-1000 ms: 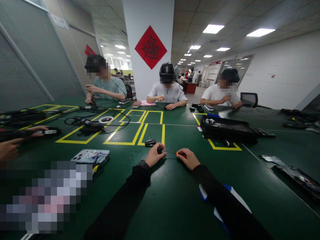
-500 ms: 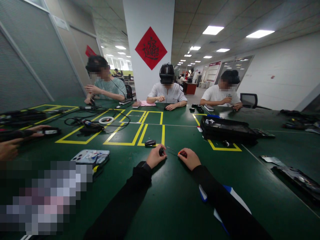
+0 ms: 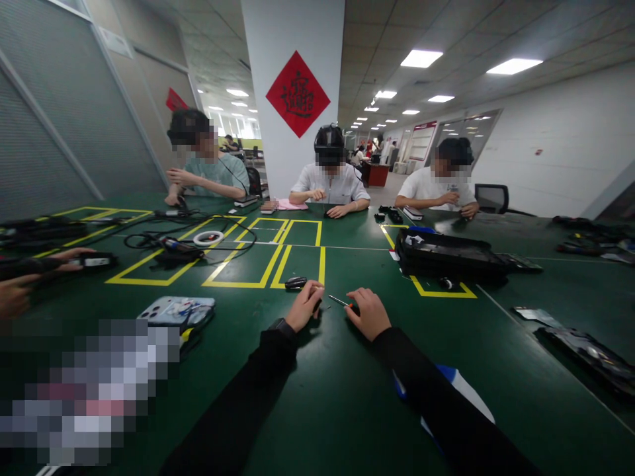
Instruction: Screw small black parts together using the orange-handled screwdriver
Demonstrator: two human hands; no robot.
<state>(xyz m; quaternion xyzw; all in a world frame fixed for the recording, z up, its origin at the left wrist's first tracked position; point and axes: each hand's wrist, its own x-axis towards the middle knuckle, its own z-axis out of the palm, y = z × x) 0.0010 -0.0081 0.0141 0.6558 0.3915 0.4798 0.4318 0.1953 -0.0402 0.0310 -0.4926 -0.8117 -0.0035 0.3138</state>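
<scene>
My left hand (image 3: 304, 307) is closed around a small black piece (image 3: 317, 307), mostly covered by the fingers. Its kind is hidden. To the right, my right hand (image 3: 369, 313) grips a screwdriver (image 3: 339, 301) by its orange and black handle, with the metal shaft pointing left towards my left hand. A gap separates the shaft tip from the left fingers. Just beyond my left hand a short black object (image 3: 296, 283) lies on the green table (image 3: 317, 396).
A clear bag with a phone-like case (image 3: 176, 310) lies at left. Ahead on the right sits a black tray-like case (image 3: 451, 254). A blue and white item (image 3: 461, 393) lies by my right sleeve. Opened device parts (image 3: 585, 357) are far right. Co-workers sit opposite; another's hands (image 3: 74, 258) are left.
The left hand has turned over the black piece, covering more of it. My right hand has shifted its hold, and more of the screwdriver shaft shows. The view has moved slightly.
</scene>
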